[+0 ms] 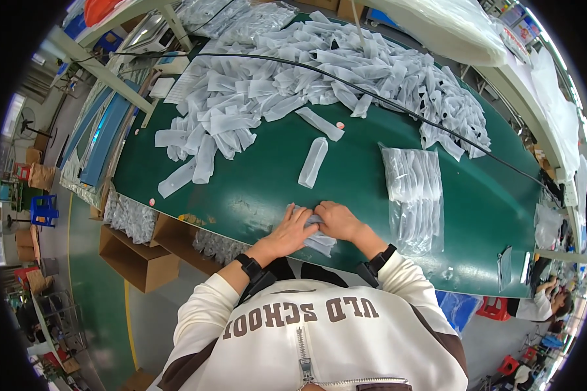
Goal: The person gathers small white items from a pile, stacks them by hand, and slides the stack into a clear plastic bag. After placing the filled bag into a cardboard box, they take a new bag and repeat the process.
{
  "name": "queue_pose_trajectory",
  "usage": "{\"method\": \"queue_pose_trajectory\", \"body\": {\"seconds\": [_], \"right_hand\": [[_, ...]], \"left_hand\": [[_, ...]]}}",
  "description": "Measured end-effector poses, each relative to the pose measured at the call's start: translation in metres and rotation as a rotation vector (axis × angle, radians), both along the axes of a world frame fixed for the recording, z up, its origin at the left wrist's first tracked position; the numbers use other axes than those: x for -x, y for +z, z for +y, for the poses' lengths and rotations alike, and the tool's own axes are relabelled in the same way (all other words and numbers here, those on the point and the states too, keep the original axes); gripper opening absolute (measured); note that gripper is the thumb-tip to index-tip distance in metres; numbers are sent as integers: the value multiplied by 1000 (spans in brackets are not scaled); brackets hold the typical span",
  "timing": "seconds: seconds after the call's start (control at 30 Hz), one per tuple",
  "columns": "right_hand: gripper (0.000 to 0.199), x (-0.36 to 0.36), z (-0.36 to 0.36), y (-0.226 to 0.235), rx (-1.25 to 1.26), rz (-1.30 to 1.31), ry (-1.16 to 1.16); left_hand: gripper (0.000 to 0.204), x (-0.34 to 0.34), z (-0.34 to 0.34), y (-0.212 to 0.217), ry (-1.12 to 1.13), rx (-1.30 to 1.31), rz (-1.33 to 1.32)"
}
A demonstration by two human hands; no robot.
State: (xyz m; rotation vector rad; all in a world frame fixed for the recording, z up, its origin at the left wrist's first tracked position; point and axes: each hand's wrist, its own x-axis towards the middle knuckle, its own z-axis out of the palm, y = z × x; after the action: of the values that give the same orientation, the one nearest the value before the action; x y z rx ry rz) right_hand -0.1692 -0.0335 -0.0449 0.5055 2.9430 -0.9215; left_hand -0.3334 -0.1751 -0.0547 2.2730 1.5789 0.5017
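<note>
My left hand and my right hand meet at the near edge of the green table, both pressing on a small pale grey fabric piece that lies flat there. Part of the piece is hidden under my fingers. One single white strip lies alone further out, straight ahead of my hands. Behind it a big heap of similar white strips covers the far half of the table.
A clear plastic bag of stacked strips lies right of my hands. A black cable crosses the heap. Open cardboard boxes and filled bags stand on the floor at the left. Another person sits at the far right.
</note>
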Motion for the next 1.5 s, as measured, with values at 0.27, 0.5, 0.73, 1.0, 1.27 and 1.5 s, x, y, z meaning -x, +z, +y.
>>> {"method": "queue_pose_trajectory", "body": {"seconds": [0.27,0.5,0.73,1.0,1.27,1.5], "right_hand": [[37,51,81,8,-538,392,-153],[23,72,83,-8,-556,-73,-18],[24,15,28,-20,-198,217,-143],[56,-23,-8,-16,91,180,-258],[106,-32,-48,-2,-121,136,-276],[104,-33,-48,-4,-90,142,-281]], "left_hand": [[77,-2,-2,-7,-21,57,-8],[89,2,3,-10,41,102,-95],[82,1,6,18,116,-9,-53],[73,2,21,7,86,44,-140],[69,6,22,-8,144,19,-413],[28,25,44,-21,644,68,-471]]}}
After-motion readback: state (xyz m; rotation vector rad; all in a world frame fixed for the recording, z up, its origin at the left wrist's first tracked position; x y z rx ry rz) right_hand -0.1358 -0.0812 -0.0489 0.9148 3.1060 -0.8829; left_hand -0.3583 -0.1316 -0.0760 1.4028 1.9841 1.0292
